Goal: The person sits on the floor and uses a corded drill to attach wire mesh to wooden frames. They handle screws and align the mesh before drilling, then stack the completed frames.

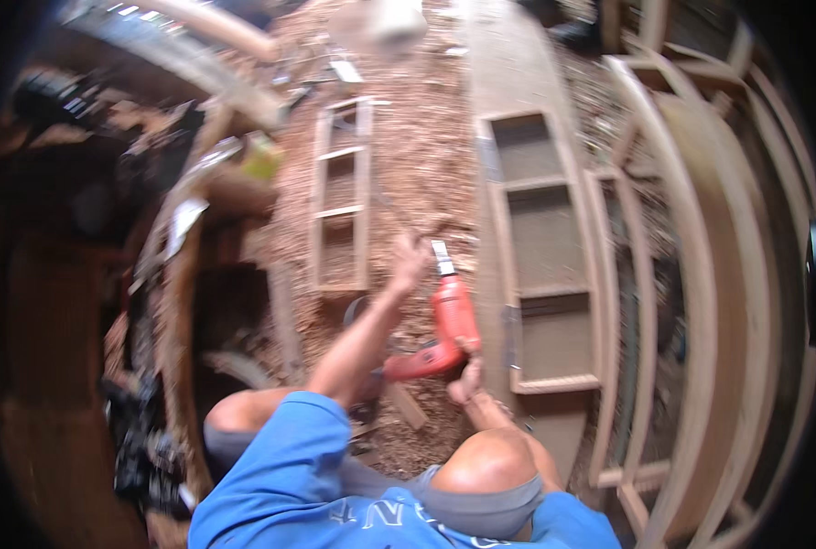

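A red power drill (454, 316) with a silver chuck (443, 257) is held between my knees, its nose pointing away from me and its handle turned to the left. My right hand (467, 377) grips the rear of the drill body. Beside the chuck is my left hand (411, 262), its fingers bunched and blurred; whatever they may hold is too small to make out.
A narrow wooden frame with crossbars (367, 197) lies on the shavings-covered floor (417, 128) ahead. To the right, a larger wooden frame (554, 291) lies on a wide board (508, 55). Curved timber frames (701, 274) stand farther right; a rough log post (181, 339) is at left.
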The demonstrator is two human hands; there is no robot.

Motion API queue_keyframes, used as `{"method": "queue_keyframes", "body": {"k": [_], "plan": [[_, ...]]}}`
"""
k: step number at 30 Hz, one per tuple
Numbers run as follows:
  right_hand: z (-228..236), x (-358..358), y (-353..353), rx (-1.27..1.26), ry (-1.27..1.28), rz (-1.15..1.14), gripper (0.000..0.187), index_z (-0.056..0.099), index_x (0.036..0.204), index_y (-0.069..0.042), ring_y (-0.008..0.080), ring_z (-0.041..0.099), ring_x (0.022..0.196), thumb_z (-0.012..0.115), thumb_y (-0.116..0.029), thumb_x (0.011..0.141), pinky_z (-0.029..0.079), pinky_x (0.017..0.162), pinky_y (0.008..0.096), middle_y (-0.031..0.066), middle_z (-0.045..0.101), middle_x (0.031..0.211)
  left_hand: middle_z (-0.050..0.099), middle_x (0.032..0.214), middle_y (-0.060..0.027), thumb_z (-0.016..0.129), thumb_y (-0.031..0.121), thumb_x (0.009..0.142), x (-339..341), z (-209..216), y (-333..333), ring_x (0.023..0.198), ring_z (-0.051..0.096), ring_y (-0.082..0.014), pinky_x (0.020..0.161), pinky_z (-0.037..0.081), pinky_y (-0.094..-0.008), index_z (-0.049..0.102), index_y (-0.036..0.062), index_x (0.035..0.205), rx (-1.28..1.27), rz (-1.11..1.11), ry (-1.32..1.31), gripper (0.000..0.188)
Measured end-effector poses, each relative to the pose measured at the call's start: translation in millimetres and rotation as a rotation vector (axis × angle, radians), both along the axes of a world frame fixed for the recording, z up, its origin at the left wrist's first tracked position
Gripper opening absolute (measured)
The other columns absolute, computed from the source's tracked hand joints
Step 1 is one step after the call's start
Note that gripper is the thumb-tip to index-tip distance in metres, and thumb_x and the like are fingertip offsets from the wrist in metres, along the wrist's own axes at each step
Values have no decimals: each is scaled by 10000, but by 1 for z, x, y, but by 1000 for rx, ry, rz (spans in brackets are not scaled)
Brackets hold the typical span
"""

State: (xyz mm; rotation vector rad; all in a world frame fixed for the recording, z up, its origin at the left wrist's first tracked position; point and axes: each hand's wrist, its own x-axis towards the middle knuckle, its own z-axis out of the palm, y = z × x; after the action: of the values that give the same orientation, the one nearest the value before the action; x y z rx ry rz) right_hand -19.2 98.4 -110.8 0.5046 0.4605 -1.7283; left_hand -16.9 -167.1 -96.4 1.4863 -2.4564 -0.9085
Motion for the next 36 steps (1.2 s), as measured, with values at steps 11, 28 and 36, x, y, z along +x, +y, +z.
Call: {"method": "queue_keyframes", "body": {"k": [11,28,36], "plan": [[11,-21,80,-24,430,784,485,459,1300,-41,334,680,918,679,-194,895,581,804,447,225,636,1094,650,1004,-168,586,210,934,-8,-4,139,938,638,-305,807,514,-413,608,11,1077,71,-193,360,245],[96,-54,133,317,415,302,480,447,1357,-29,289,650,1034,619,-120,919,532,889,399,164,624,1176,688,851,-210,756,323,762,-22,-30,241,841,671,-310,760,517,-420,659,-32,925,467,197,150,403],[99,-16,161,319,423,237,497,439,1371,-32,278,640,1055,622,-123,918,528,899,396,162,610,1202,646,857,-295,636,332,869,-6,15,230,897,656,-419,776,502,-491,622,-28,921,179,-114,100,364]]}}
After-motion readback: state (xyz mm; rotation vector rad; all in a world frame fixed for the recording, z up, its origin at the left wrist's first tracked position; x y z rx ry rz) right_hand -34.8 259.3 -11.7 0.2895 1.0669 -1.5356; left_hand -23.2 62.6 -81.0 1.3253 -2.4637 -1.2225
